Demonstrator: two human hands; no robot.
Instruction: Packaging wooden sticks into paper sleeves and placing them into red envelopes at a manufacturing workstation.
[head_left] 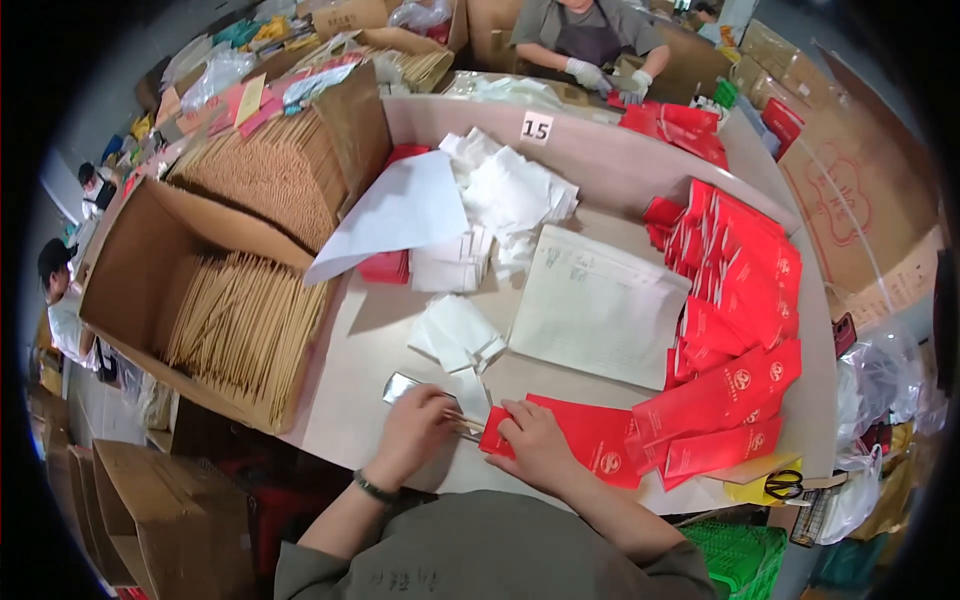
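Observation:
Near the table's front edge my left hand is closed around a few thin wooden chopsticks, whose ends point right, to the mouth of a red paper sleeve. Whether their tips are inside it cannot be made out. My right hand grips that sleeve at its left end, fingers on top. A shiny silver piece lies just beyond my left fingers, partly covered by them. Folded white napkins are beyond both hands. Several printed red sleeves overlap to the right of my right hand.
At the left stand a cardboard box of loose chopsticks and another tightly stacked box. A notebook lies mid-table, with more napkins behind. Filled red sleeves pile at right. Scissors lie front right. A gloved co-worker works opposite.

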